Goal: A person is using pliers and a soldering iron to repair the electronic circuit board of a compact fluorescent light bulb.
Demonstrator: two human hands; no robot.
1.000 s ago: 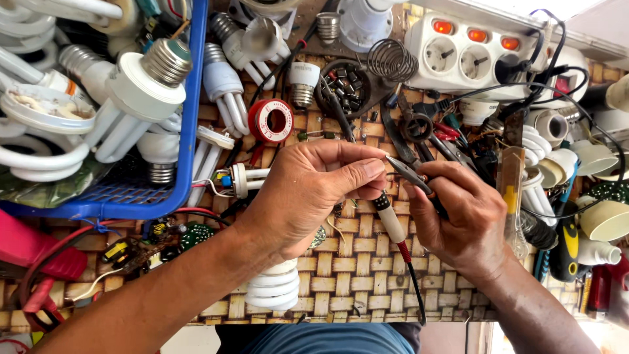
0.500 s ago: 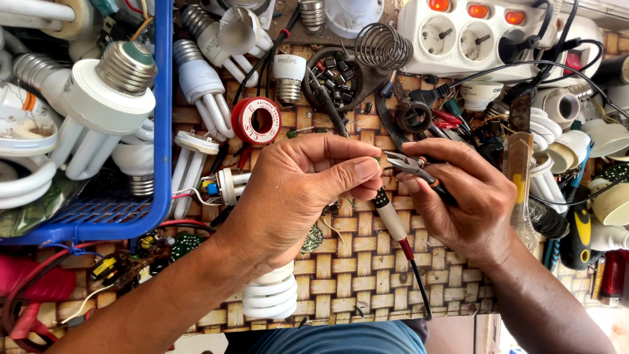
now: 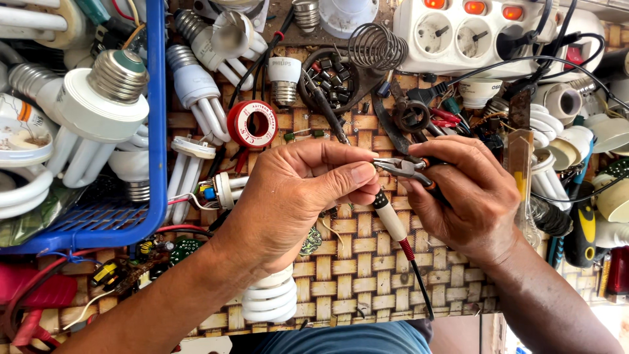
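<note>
woven bamboo-strip tabletop (image 3: 354,262) under bright daylight, blue plastic basket (image 3: 156,131) at left, white power strip (image 3: 458,33) beyond

A blue plastic basket (image 3: 156,131) holds white spiral bulbs, a red tape roll (image 3: 252,123) lies on the tan woven mat (image 3: 347,275), and the white power strip (image 3: 458,29) shows orange-red switches.

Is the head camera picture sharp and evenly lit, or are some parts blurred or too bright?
Head view: even daylight, soft shadows; both hands, left hand and right hand, and the pliers are sharp. The white power strip near the top edge looks bright, slightly washed out. The bottom right corner is overexposed. Straight edges bend slightly toward the borders.
</note>
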